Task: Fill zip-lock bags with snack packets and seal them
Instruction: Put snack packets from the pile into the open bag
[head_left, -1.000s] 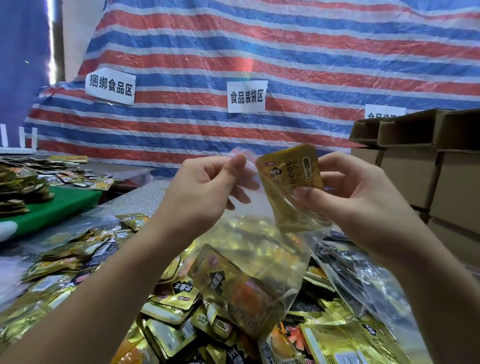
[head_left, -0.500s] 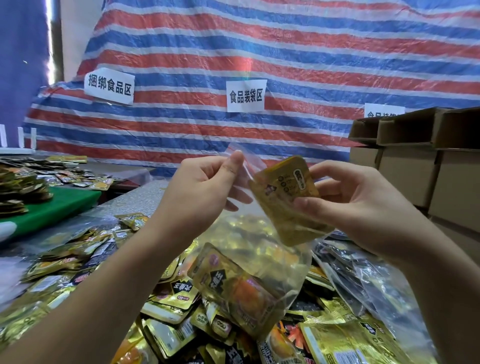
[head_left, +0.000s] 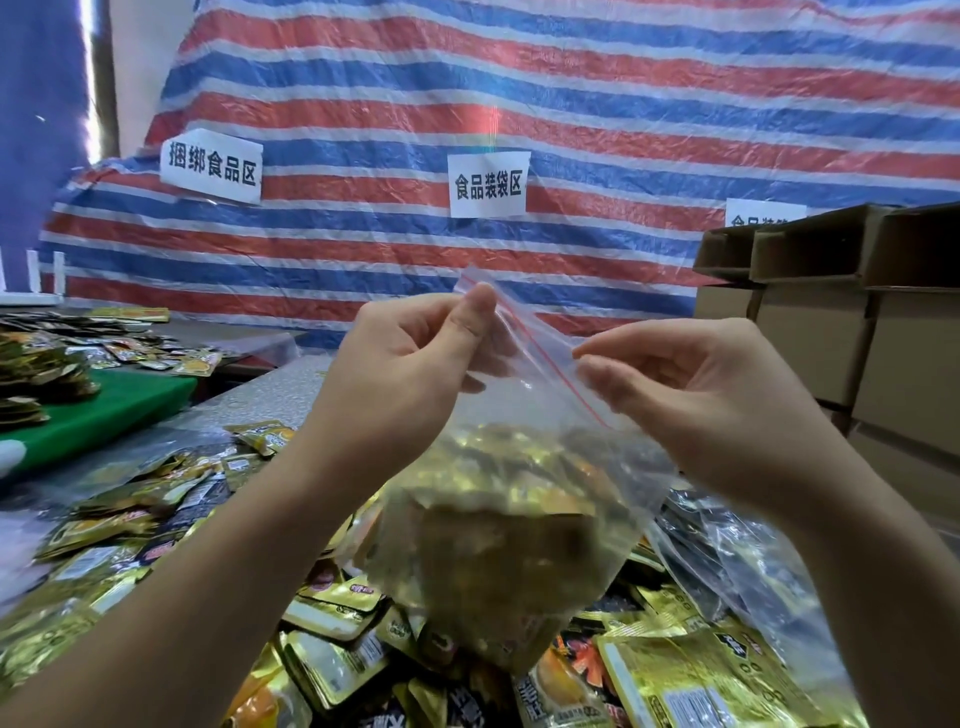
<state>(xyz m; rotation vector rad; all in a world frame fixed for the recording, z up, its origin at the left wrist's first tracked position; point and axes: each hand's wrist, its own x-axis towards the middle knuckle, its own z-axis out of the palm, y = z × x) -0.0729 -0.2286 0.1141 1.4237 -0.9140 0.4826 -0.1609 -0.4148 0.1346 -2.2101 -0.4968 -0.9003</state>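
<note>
Striped tarpaulin (head_left: 571, 104) is hung behind the bench (head_left: 270, 395). Above loose snack packets (head_left: 332, 660), a filled zip-lock bag (head_left: 498, 535) is pinched at its mouth by the left hand (head_left: 410, 374) and right hand (head_left: 691, 395), fingers (head_left: 592, 351) curled on the red seal.

Striped tarp (head_left: 571, 104) bkgd, cardboard boxes (head_left: 857, 338) rt

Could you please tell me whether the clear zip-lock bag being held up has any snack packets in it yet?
Yes, partly full: gold foil snack packets fill the lower part of the clear zip-lock bag; below the red zip line it is empty.
</note>
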